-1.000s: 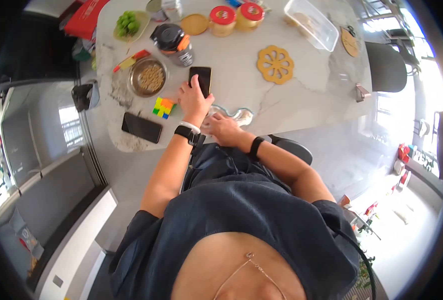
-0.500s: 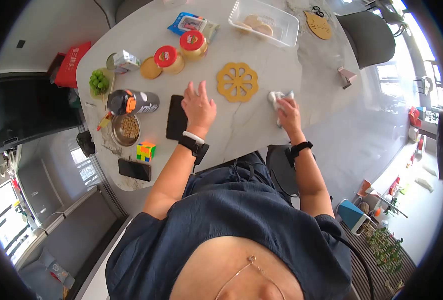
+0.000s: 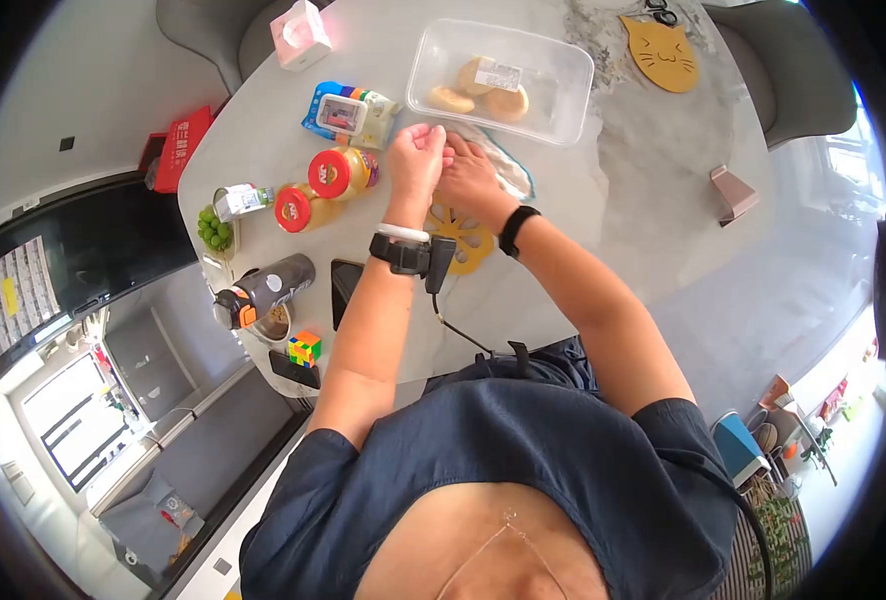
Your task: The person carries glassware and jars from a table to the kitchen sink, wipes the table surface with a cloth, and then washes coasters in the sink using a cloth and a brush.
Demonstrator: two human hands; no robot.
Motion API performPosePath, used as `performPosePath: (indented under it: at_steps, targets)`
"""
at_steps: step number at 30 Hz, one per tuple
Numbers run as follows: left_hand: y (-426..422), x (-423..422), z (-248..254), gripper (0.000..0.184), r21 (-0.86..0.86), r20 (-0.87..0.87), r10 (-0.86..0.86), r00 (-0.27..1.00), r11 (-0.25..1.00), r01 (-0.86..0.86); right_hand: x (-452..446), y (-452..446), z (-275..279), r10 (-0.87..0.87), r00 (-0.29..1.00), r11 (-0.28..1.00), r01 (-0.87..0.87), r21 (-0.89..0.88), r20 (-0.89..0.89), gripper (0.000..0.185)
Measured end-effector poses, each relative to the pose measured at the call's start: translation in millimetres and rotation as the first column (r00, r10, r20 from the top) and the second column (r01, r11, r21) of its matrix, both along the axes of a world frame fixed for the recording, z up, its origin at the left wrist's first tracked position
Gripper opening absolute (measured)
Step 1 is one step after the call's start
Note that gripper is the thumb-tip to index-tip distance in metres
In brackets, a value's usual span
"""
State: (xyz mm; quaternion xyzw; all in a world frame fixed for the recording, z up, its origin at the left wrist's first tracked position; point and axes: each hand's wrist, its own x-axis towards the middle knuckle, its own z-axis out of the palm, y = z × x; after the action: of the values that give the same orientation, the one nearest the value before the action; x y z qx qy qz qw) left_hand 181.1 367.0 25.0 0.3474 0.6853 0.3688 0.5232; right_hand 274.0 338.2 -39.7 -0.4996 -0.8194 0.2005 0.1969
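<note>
My right hand [image 3: 471,182] lies over a white cloth with a blue-green edge [image 3: 511,172], its fingers pressed on it, just below the clear plastic box [image 3: 571,95]. My left hand [image 3: 418,165] is beside it, fingers curled together and touching or nearly touching the right fingertips; anything inside them is hidden. Under my wrists the yellow flower-shaped mat [image 3: 473,245] is partly covered. Round pale pieces [image 3: 506,103] lie in the box. Left of my left hand are two red-lidded jars [image 3: 330,174] [image 3: 294,209] and a wipes pack [image 3: 351,115].
A dark bottle [image 3: 281,284] lies at the left, near a bowl [image 3: 275,322], a coloured cube [image 3: 304,349] and two phones [image 3: 346,288] [image 3: 295,371]. A tissue box [image 3: 301,36] stands at the back; a cat-shaped mat [image 3: 663,55] and metallic stand [image 3: 733,195] are at the right.
My right hand has moved with the cloth from the table's right part toward the box. My left hand has moved from beside the phone toward it, and its fingers have curled. The view has shifted.
</note>
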Motion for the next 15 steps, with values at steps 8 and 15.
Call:
performPosePath:
  at_steps: [8,15]
  targets:
    - [26,43,-3,0.035,-0.188,0.266,0.147,0.953,0.977,-0.098,17,24,23,-0.213,0.95,0.603,-0.057,-0.796,-0.229,0.025]
    - [37,52,1,0.027,-0.088,0.404,0.14,0.904,0.99,-0.114,46,11,-7,0.033,0.999,0.999,-0.033,-0.007,0.029,0.036]
